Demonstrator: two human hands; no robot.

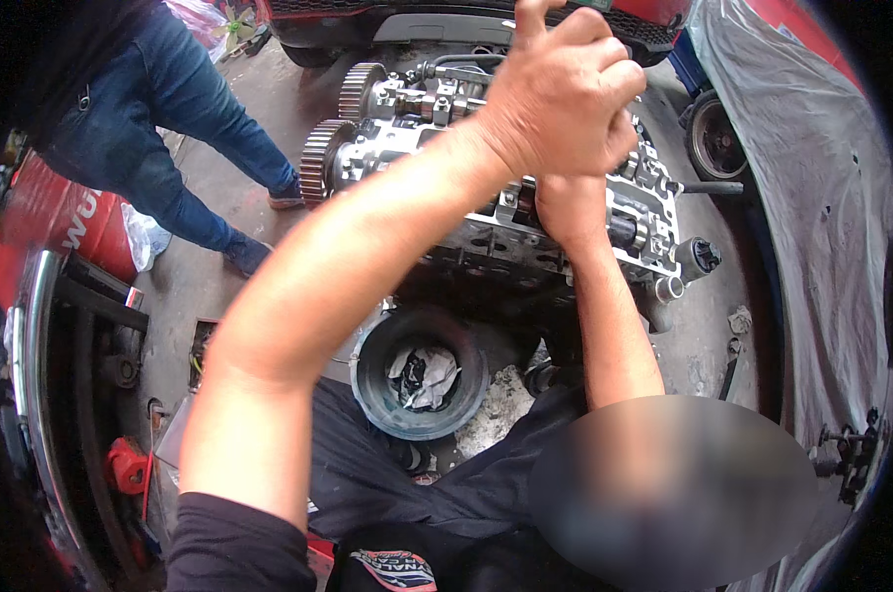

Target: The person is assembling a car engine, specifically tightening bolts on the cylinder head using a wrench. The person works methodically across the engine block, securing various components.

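Evidently, both bare hands are over the silver metal engine cylinder head [486, 235], which lies crosswise in front of the seated person, beyond the knees and short of the red car front [436, 12]. The left forearm crosses up toward the right; the left hand [572, 104] is raised above the head's right half, fingers bent, one pointing toward the upper edge. Whether they hold anything cannot be told. The right hand [568, 204] sits lower, just beneath the left, close to the bright camshaft parts; its fingers are mostly hidden, so their grip cannot be told either. Two toothed steel gear wheels, one far [363, 91] and one near [326, 161], stand at the head's left end. Between the person's legs, below the near edge, is a round dark plastic bucket [414, 430] with crumpled white and black scraps [432, 379] inside. Risks, as judged: the hands are stacked so close that a slip of the upper one could knock the lower against hard metal edges; a small loose part, if fumbled, could drop among the camshafts or over the near edge toward the bucket. A co-worker's blue-jeaned leg [185, 197] is near the gear end; a careless step could jolt the head.
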